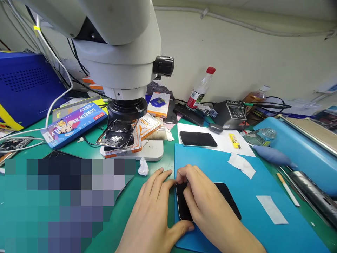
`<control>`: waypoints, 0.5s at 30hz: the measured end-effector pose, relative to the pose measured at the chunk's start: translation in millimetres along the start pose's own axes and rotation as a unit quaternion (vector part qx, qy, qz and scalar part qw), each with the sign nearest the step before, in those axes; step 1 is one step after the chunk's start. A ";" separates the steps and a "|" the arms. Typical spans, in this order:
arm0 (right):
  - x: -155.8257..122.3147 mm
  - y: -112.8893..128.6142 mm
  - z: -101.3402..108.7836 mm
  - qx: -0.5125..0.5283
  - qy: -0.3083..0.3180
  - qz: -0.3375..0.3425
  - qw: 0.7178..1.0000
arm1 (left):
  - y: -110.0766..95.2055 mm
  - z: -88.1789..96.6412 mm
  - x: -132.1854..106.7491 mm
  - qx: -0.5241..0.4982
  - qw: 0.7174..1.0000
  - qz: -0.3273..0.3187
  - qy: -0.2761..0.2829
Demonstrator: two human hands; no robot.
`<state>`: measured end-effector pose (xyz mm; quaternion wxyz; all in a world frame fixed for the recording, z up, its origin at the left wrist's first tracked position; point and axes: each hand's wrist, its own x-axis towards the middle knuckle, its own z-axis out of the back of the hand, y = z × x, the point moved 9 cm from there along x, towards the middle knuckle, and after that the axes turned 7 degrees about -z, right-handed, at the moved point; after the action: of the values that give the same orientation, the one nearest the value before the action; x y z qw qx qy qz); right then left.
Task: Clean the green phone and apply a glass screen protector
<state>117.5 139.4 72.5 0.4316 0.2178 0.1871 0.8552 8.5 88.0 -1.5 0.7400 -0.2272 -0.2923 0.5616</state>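
A black phone (226,200) lies screen up on a blue mat (263,182) in front of me. My left hand (152,207) rests at the phone's left edge, fingers stretched toward its top corner and thumb along the lower left side. My right hand (202,196) lies across the screen with its fingers curled at the top left corner, pinching something I cannot make out. A second dark phone (198,139) sits on white paper farther back.
A large white microscope (118,63) stands at back left over an opened phone frame (117,135). Screen-protector boxes (73,123), a plastic bottle (200,89), a soldering station (231,113), a glass jar (260,136), paper strips (271,209) and a blue machine (26,88) surround the mat.
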 end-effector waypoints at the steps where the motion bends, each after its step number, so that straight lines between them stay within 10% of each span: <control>1: 0.4 -0.2 -0.3 -0.001 0.000 -0.002 1.000 | -0.3 -0.5 -0.2 -0.001 1.000 0.000 0.000; 15: 12.2 13.7 -2.2 -0.070 -0.008 0.008 0.998 | -5.8 2.3 4.5 -0.011 1.000 0.005 0.008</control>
<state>100.8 141.5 80.2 0.4407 0.1958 0.1217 0.8676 11.9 90.8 4.9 0.7371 -0.2414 -0.2912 0.5601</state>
